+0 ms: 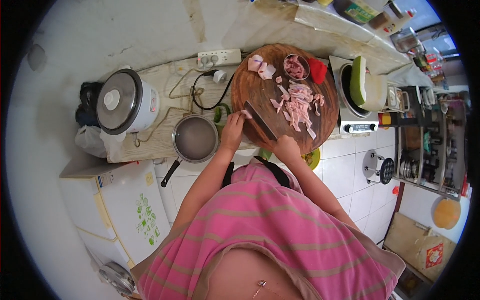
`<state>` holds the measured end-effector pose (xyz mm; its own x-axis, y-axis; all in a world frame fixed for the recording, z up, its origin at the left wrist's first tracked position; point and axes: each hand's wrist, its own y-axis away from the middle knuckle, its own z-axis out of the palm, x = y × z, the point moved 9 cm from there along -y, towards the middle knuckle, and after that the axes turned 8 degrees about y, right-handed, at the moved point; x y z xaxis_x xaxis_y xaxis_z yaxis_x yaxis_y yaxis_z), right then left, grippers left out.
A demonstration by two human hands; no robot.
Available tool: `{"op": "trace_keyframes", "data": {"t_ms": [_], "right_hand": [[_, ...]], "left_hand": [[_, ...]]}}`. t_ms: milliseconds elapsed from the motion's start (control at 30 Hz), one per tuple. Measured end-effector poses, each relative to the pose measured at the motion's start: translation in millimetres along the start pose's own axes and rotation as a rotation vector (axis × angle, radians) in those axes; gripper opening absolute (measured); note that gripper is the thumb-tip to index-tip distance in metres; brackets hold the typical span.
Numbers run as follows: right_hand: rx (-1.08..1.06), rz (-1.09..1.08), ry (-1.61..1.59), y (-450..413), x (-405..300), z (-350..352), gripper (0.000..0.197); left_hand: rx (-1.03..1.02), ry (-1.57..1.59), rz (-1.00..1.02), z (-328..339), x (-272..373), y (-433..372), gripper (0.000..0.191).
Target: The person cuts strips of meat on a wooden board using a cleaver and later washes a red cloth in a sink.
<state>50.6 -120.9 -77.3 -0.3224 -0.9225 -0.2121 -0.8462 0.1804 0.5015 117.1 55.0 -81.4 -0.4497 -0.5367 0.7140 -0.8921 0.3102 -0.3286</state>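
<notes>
My right hand [288,150] is closed around the handle of a knife, its blade [261,120] slanting up and left over a round wooden chopping board [258,138]. My left hand [233,131] pinches a small pale meat piece [246,114] at the board's left edge, beside the blade tip. Sliced pale pink meat [299,98] lies heaped right of the knife. Larger pale pieces [261,67] rest at the upper left of the board. Near its top stand a round dish of darker chopped meat [296,67] and, beside that, a red item [318,70] I cannot identify.
A saucepan [195,138] and rice cooker [119,101] stand left, near a power strip [219,57] and cords. To the right, an induction cooker [359,128] carries a pot beneath a cut green-skinned melon [359,80]. A yellow-green bowl [312,159] sits below the board's edge.
</notes>
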Motion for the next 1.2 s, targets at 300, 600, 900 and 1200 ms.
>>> {"op": "trace_keyframes", "data": {"t_ms": [300, 600, 900, 1200], "right_hand": [[-0.099, 0.031, 0.07, 3.4, -23.3, 14.7, 0.025], [0.006, -0.055, 0.034, -62.0, -77.4, 1.8, 0.054], [-0.147, 0.077, 0.057, -24.2, -57.5, 4.8, 0.03], [0.001, 0.017, -0.046, -47.9, -45.1, 8.4, 0.037]], "left_hand": [[-0.086, -0.125, 0.139, 18.6, -11.7, -6.8, 0.033], [-0.081, -0.168, 0.1, 23.9, -19.8, -18.0, 0.024], [-0.015, -0.185, 0.167, 21.5, -15.2, -12.1, 0.021], [-0.017, -0.145, 0.156, 12.7, -10.2, -21.1, 0.02]]}}
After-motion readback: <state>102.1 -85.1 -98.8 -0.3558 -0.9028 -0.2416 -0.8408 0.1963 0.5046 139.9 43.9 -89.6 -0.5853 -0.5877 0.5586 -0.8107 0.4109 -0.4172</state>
